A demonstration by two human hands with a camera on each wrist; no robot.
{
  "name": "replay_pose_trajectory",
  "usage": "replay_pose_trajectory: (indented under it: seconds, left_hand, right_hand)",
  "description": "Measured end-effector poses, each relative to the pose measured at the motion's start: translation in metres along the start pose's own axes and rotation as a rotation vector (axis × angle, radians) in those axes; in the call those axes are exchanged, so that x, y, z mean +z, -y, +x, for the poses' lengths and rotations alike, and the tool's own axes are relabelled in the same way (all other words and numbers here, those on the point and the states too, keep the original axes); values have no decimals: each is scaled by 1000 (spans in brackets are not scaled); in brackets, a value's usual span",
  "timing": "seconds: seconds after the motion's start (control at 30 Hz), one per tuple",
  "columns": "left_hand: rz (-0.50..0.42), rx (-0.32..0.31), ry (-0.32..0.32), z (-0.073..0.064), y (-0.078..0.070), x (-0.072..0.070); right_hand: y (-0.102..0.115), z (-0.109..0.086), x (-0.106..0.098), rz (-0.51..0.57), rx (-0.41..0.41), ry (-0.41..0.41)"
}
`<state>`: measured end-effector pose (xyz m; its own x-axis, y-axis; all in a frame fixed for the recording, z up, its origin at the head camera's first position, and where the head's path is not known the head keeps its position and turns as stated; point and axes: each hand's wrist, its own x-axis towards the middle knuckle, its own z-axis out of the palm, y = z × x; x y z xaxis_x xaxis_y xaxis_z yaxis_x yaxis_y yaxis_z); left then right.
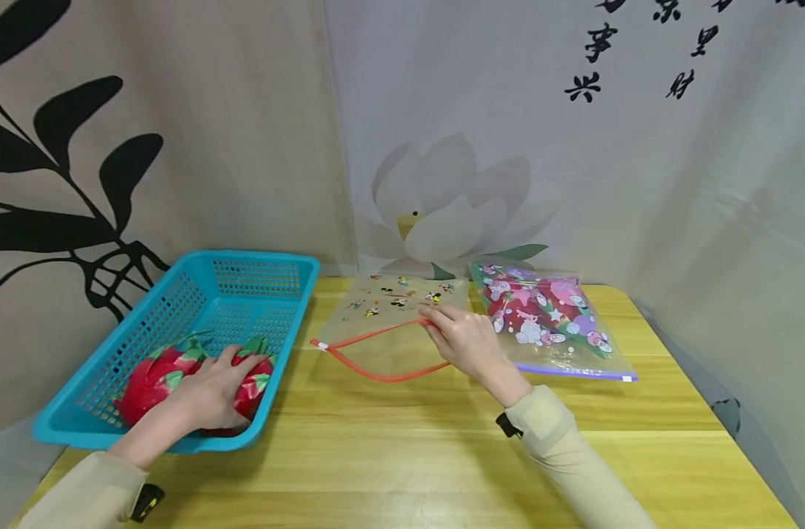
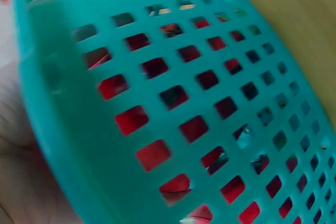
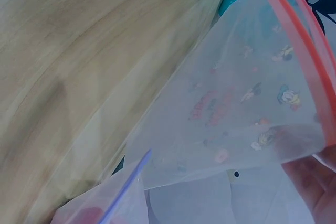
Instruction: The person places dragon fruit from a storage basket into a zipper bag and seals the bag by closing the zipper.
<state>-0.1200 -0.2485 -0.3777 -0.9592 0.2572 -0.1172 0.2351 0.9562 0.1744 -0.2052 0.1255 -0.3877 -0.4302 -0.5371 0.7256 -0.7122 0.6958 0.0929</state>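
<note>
My left hand [image 1: 207,393] is inside the blue plastic basket [image 1: 297,294], its fingers curled over the right-hand dragon fruit [image 1: 252,393]. Beside that, on the left, lies another red dragon fruit [image 1: 153,382] with green scales. In the left wrist view the basket's side [image 2: 68,124] hides most of the hand and fruit. My right hand [image 1: 465,342] pinches the rim of a clear zip bag [image 1: 383,330] with cartoon prints and an orange-red zip edge. The bag's mouth gapes toward me, and its body lies on the table.
To the right lies a filled zip bag [image 1: 541,316] with pink and purple cartoon prints, red contents and a purple zip edge. Everything stands on a wooden table [image 1: 402,455]. Behind it hangs a pale curtain [image 1: 244,132] printed with leaves, a lotus and black characters.
</note>
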Motion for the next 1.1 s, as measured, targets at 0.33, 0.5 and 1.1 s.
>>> replay_pose_trajectory:
  seconds: [0.33,0.5,1.1]
  left_hand:
    - [-76,-34,-155,-2,6,4]
    - [-79,-54,-222,-6,7,4]
    - [-147,-62,-574,-31,-19,-25]
  right_hand:
    - [-2,1,-3,26,19,12]
    - [-3,1,-4,24,22,13]
    - [-3,2,-4,6,28,-15]
